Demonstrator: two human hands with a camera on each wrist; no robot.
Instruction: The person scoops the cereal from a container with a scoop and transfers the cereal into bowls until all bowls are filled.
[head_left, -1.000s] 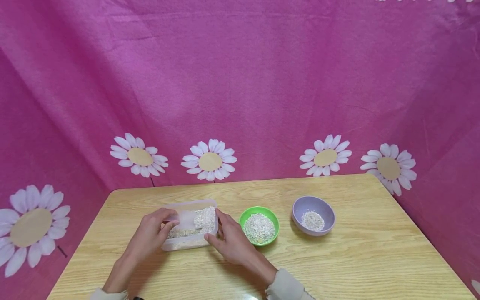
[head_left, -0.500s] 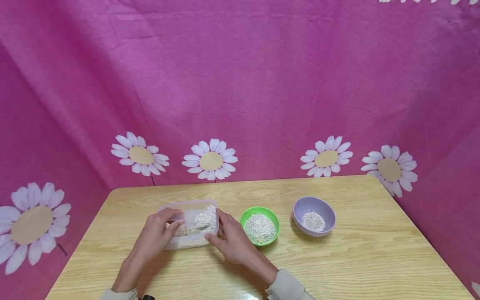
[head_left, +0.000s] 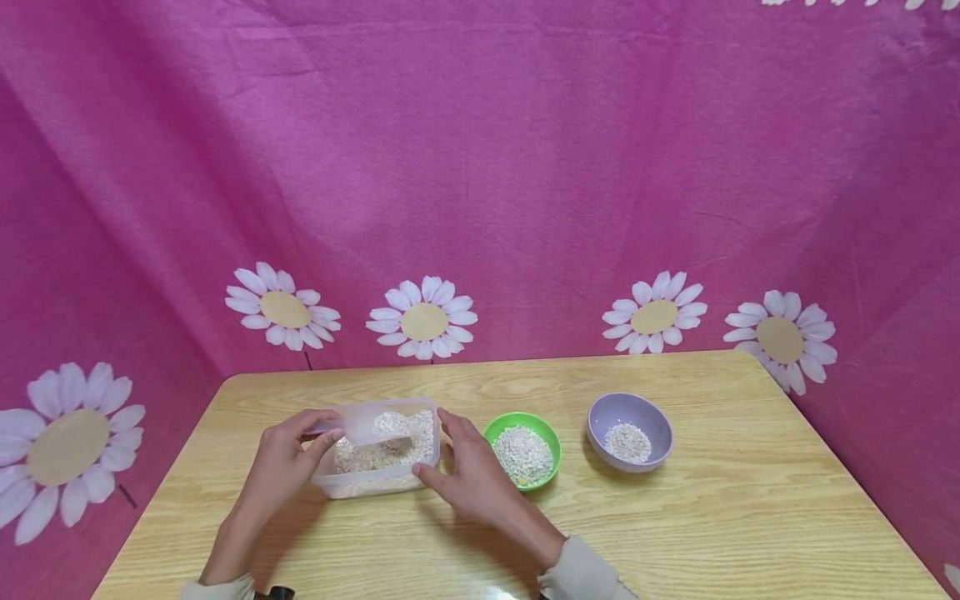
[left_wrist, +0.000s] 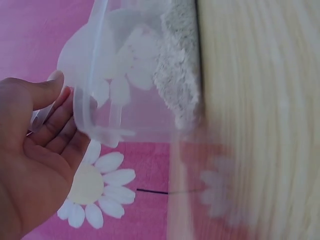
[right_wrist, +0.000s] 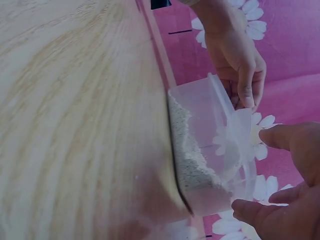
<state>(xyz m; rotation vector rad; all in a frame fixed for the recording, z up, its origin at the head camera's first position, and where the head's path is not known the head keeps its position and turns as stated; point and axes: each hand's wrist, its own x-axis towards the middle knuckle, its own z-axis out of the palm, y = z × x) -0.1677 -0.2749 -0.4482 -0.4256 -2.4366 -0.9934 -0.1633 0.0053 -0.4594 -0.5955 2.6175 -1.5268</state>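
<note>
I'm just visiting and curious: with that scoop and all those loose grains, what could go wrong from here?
The left hand pinches the translucent plastic scoop by its handle over the clear plastic box of pale grains; tipped, it might scatter grains on the wooden table. The right hand steadies only the box's right side, so it could slide. The green bowl already looks full.

Staged tabletop set: daisy-print pink backdrop (head_left: 480, 167), wooden table (head_left: 675, 517).

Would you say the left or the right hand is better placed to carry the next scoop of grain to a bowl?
Probably the left hand: it pinches the scoop over the container, while the right hand only steadies its side.
</note>
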